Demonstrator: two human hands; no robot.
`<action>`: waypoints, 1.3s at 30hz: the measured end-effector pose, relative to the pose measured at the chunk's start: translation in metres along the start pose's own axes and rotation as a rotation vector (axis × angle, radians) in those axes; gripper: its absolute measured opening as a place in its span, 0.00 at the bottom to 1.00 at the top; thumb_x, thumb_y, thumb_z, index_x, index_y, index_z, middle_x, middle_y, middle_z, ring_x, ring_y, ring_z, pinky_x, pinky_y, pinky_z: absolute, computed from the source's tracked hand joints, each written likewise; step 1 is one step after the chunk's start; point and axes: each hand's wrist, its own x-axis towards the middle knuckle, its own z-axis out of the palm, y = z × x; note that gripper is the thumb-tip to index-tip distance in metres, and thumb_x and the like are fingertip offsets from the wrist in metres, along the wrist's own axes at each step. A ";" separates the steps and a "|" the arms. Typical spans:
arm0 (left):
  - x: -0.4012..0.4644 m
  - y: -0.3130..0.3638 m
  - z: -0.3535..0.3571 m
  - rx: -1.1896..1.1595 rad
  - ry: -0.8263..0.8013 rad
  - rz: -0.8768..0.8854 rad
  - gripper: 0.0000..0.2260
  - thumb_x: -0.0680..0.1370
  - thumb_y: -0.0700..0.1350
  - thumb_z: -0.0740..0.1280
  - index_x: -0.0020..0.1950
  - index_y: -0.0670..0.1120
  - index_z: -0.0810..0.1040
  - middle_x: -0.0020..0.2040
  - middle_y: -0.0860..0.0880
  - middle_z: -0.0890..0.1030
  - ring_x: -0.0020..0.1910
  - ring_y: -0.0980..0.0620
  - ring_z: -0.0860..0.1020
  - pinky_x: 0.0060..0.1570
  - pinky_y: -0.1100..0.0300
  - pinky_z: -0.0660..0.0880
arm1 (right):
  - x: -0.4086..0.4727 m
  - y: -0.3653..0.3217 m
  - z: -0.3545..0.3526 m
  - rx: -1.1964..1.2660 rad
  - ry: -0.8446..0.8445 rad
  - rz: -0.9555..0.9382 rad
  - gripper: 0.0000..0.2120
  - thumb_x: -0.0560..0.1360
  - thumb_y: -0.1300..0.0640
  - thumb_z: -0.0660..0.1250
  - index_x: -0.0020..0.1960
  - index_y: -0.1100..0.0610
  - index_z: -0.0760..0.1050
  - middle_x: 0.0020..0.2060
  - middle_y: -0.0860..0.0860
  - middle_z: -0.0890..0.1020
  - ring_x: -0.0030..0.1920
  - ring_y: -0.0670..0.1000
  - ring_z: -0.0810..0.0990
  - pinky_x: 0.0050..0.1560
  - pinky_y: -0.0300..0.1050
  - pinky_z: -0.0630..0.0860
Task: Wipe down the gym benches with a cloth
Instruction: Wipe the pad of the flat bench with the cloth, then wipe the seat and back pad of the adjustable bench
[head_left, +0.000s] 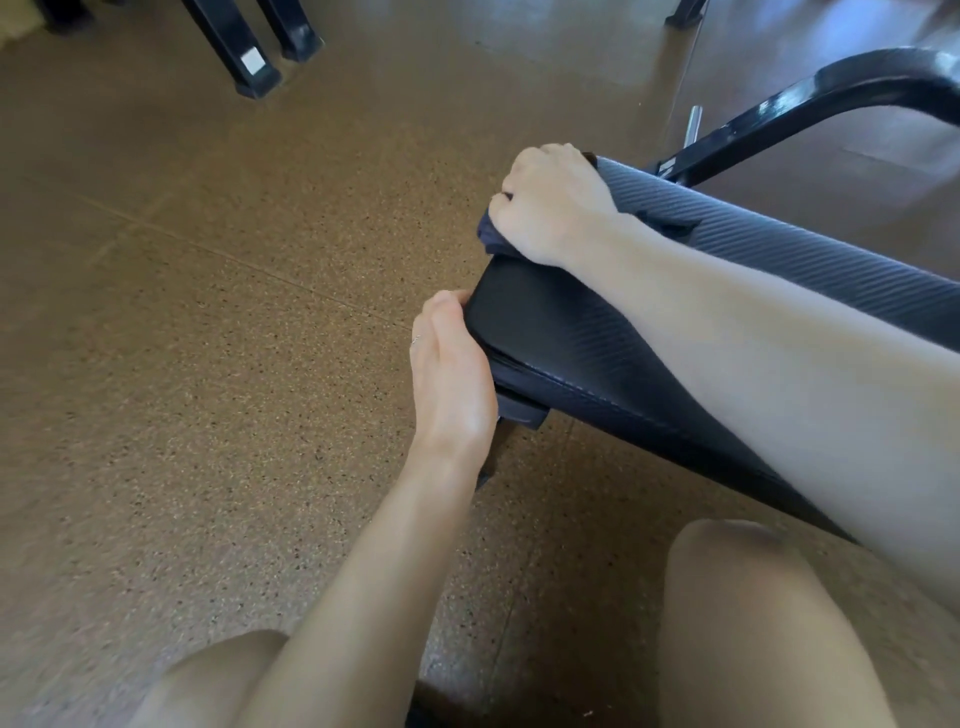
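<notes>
Wiping is in progress at the end of the bench pad (571, 332). The right hand (550, 202) grips the dark cloth (491, 236), bunched against the pad's far corner. The left hand (452, 374), fingers straight, braces the near edge (a steadying hold). No wet or wiped trace shows on the pad, so the share completed cannot be judged.

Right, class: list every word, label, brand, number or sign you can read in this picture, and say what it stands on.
No text can be read.
Pale square sticker on the black equipment leg: blank or too blurred.
Small label on the bench frame: too small to read.
</notes>
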 end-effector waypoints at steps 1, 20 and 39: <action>0.002 0.001 0.000 -0.024 0.022 -0.010 0.23 0.75 0.66 0.50 0.56 0.60 0.79 0.58 0.54 0.81 0.60 0.51 0.79 0.66 0.44 0.73 | -0.007 -0.003 0.002 -0.001 0.034 -0.028 0.26 0.80 0.51 0.49 0.51 0.62 0.84 0.53 0.59 0.82 0.59 0.62 0.76 0.65 0.54 0.67; -0.067 0.153 -0.055 0.295 0.020 -0.320 0.25 0.80 0.54 0.60 0.77 0.56 0.65 0.71 0.54 0.72 0.67 0.54 0.71 0.74 0.49 0.65 | -0.097 -0.055 -0.150 1.618 -0.677 0.655 0.16 0.82 0.54 0.59 0.36 0.55 0.67 0.28 0.51 0.70 0.30 0.51 0.72 0.31 0.43 0.68; -0.163 0.582 -0.063 0.802 -0.354 0.200 0.04 0.79 0.45 0.70 0.51 0.48 0.77 0.43 0.54 0.80 0.44 0.52 0.78 0.44 0.54 0.72 | -0.094 0.009 -0.571 2.583 -0.707 0.724 0.25 0.82 0.41 0.60 0.70 0.57 0.70 0.61 0.56 0.82 0.60 0.56 0.84 0.71 0.55 0.72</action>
